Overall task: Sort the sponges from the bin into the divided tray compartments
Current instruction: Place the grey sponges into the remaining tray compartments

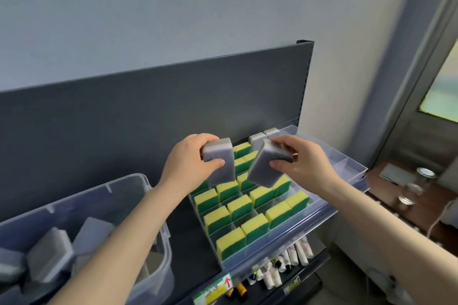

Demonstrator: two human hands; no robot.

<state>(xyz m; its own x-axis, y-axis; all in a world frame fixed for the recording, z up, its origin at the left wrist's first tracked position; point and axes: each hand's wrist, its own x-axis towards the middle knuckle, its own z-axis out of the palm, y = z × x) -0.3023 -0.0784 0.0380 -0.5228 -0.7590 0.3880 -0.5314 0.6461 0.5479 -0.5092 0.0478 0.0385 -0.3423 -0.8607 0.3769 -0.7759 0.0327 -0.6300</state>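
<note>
Both hands are up over the divided tray (327,208), each with a sponge. The left hand (188,158) grips the left grey sponge (220,163) upright, fingers (207,138) curled over its top edge and thumb pressed on the near face. The right hand (302,166) pinches the right grey sponge (264,168) the same way, fingers (285,141) wrapped over the top. This one is tilted, its lower end leaning in toward the other sponge. The two are held just above the tray's rear rows, close together; I cannot tell whether they touch.

Below them, the tray sits on a shelf against a dark back panel (124,119). Its left compartments are filled with yellow-and-green sponges (239,205) standing on edge, one to a cell. At the far back, two more grey sponges (257,138) stand in their slots. The compartments on the tray's right side look bare, though the clear plastic is blurred there.

Lower left, the clear bin (138,188) holds a loose heap of grey sponges (49,252), well apart from the hands. Under the shelf lie tubes (297,252), and a label with a red arrow (226,282) hangs on the edge.
</note>
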